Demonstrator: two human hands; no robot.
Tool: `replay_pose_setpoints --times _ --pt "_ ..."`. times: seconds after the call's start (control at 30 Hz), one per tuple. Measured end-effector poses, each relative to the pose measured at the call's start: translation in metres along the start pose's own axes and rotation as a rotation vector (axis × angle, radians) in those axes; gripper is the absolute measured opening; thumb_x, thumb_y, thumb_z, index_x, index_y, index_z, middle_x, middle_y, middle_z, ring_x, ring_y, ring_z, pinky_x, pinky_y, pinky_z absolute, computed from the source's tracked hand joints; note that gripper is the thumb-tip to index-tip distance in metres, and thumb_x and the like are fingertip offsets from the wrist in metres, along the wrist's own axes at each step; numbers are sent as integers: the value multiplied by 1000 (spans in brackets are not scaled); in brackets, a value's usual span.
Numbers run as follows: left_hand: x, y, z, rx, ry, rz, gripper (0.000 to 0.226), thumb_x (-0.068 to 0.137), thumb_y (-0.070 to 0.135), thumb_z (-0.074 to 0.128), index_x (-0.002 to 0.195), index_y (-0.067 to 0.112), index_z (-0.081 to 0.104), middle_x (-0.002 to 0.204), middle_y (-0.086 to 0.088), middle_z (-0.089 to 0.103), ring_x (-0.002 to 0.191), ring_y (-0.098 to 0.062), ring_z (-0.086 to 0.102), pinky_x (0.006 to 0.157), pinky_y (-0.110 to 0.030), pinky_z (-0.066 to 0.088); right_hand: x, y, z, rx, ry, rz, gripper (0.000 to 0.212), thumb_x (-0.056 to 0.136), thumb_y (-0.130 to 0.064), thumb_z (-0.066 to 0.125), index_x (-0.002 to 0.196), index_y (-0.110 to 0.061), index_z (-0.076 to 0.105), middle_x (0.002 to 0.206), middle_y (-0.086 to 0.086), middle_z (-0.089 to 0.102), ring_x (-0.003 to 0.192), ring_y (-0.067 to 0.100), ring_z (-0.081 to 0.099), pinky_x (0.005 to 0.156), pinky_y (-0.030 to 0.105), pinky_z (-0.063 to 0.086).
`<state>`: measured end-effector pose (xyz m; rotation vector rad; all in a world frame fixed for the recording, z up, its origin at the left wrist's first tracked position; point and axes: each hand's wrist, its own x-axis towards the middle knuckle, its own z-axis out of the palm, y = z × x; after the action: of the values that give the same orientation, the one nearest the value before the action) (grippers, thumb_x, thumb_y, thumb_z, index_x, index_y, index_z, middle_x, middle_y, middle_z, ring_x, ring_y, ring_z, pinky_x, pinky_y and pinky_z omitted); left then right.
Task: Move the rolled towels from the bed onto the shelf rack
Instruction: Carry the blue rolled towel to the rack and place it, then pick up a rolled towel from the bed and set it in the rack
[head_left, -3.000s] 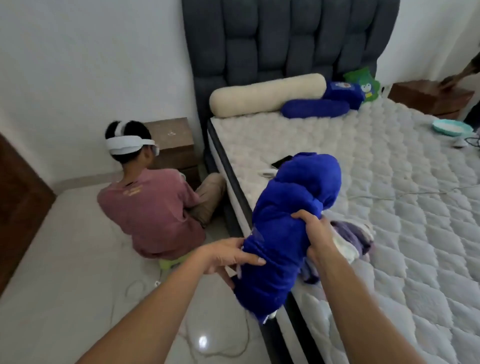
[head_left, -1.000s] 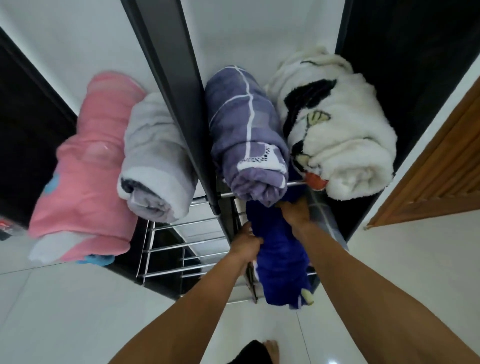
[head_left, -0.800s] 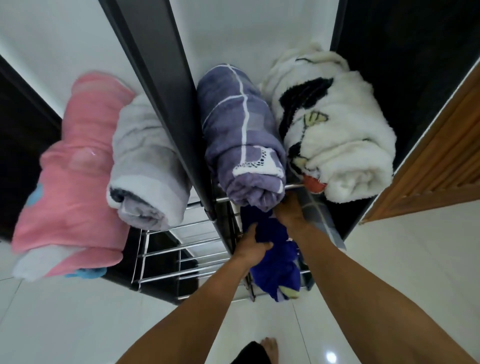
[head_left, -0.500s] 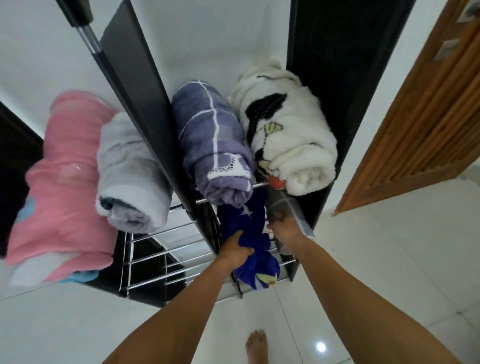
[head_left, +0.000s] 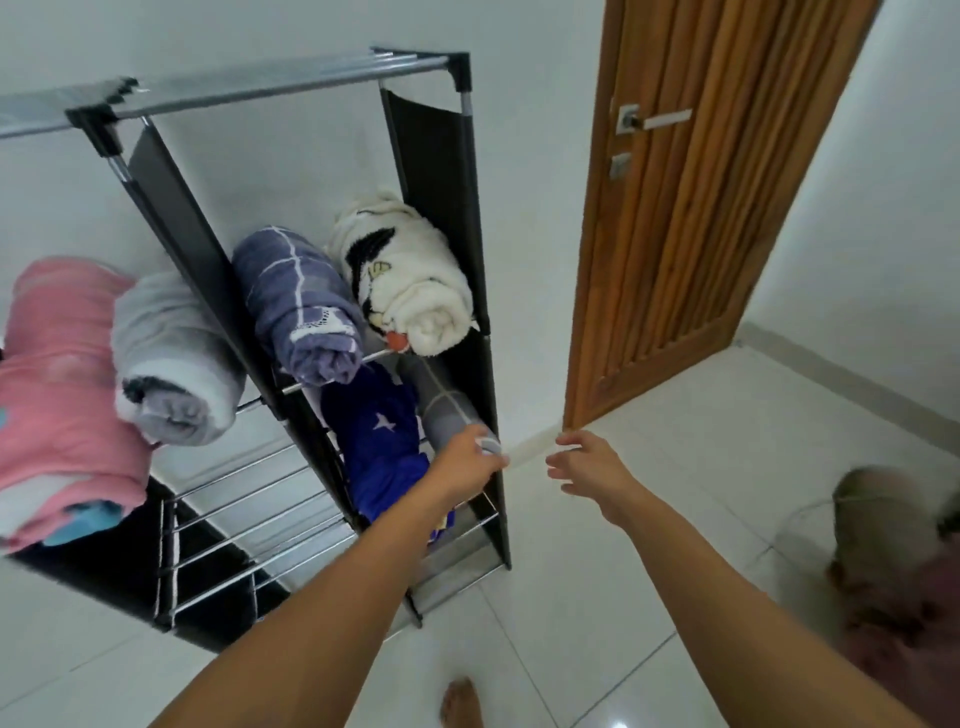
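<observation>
White walls (head_left: 291, 31) meet a glossy white tiled floor (head_left: 597, 597) beside a closed slatted wooden door (head_left: 691, 218).

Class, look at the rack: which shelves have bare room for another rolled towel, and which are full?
Free: the bare wire rungs in the left bay, below the grey towel and pink towel. Crowded: the right bay's upper shelf, filled by the purple towel and white towel, and the shelf below, filled by the blue towel and a grey roll that the left hand touches.
</observation>
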<state>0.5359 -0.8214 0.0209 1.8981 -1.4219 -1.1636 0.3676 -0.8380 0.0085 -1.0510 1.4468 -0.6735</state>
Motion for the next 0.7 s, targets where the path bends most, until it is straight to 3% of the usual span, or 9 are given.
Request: replay_pose_setpoints --times 0.1,0.17,0.23,0.47,0.6,0.7 --pt "-17 45 13 -97 -37 29 53 87 18 64 135 12 41 104 -8 57 92 -24 61 73 -34 49 -38 -17 -42 -3 69 -100 27 93 -10 56 121 -11 55 109 8 64 92 18 65 84 31 52" --pt "-35 81 25 -62 -82 93 53 89 25 63 136 18 40 117 -8 56 104 -25 61 84 -36 51 -70 -29 -72 3 144 -157 21 94 -10 54 114 -14 56 105 6 65 92 19 66 81 29 53" --pt "-54 115 37 -22 -128 196 50 91 28 60 137 20 40 118 -4 56 107 -24 61 87 -34 52 -104 -39 -98 35 225 -212 13 94 -10 53 103 -17 58 105 9 66 94 21 66 81 30 53" --pt "-127 172 89 35 -386 482 41 91 27 61 129 17 49 95 5 58 83 -10 62 81 -31 54 -211 0 -155 295 526 -287 18 93 -4 49 94 -20 58 92 6 70 74 17 67 71 27 51" --pt "-177 159 133 41 -624 496 27 92 21 60 117 12 55 97 -4 59 79 -16 59 68 -26 45 -285 62 -154 429 703 -224 18 92 0 50 103 -12 58 83 5 69 66 16 65 69 28 51" --pt "-218 134 177 81 -803 492 13 91 18 60 103 15 57 90 -4 60 73 -15 57 60 -24 41 -345 116 -150 514 837 -147 18 93 3 47 100 -11 55 77 6 65 58 14 60 56 21 48"
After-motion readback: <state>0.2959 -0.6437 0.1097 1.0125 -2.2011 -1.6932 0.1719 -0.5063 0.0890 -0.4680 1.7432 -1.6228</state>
